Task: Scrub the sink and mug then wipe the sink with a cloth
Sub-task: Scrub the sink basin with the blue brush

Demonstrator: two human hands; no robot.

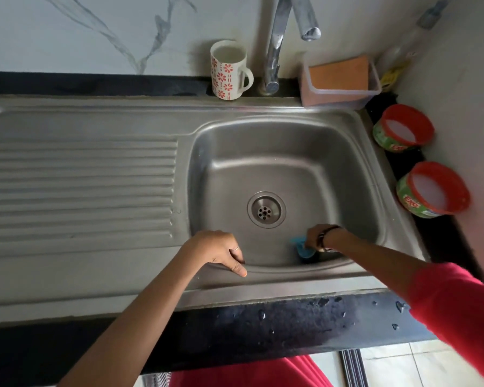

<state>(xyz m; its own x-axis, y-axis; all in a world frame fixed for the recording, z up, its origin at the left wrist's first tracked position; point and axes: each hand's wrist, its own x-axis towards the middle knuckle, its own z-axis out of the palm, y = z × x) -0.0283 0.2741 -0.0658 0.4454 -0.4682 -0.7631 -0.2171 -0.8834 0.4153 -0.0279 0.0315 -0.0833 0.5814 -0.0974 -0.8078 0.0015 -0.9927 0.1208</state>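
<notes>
The steel sink has a basin on the right and a ribbed drainboard on the left. My right hand is down inside the basin at its near wall, gripping a blue cloth that shows beneath the fingers. My left hand grips the basin's near rim, thumb on top of the rim and fingers curled over the edge. A white mug with red flowers stands upright on the back ledge, left of the tap.
The chrome tap arches over the basin's back. A clear box holding an orange sponge sits to its right. Two red-rimmed green tubs stand on the black counter at right. Water drops lie on the front counter edge.
</notes>
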